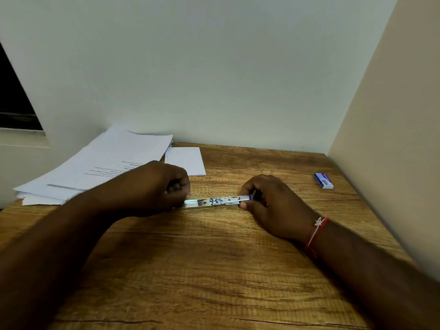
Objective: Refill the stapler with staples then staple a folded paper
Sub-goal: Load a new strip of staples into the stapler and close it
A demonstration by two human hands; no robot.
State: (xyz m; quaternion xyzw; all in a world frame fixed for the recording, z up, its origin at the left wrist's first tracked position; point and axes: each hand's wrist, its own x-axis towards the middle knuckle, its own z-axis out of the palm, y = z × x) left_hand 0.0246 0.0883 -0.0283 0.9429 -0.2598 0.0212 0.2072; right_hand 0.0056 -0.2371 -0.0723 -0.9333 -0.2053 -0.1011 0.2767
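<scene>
A silver metal stapler (215,202) lies stretched out lengthways near the middle of a wooden table (214,270), and we see it held at both ends. The left hand (164,186) has its fingers curled round the stapler's left end. The right hand (269,203) pinches the right end, where a bit of blue shows, between thumb and fingertips. We cannot tell whether staples already sit in the open channel. A small blue staple box (323,181) lies well apart to the right, by the side wall. A folded paper (185,161) lies behind the left hand, beside a loose stack of printed sheets (95,167). We judge two risks from here: the spring pusher could snap back on a fingertip if the right hand's pinch slips, and a strip of staples could break or jam if fed in crooked
</scene>
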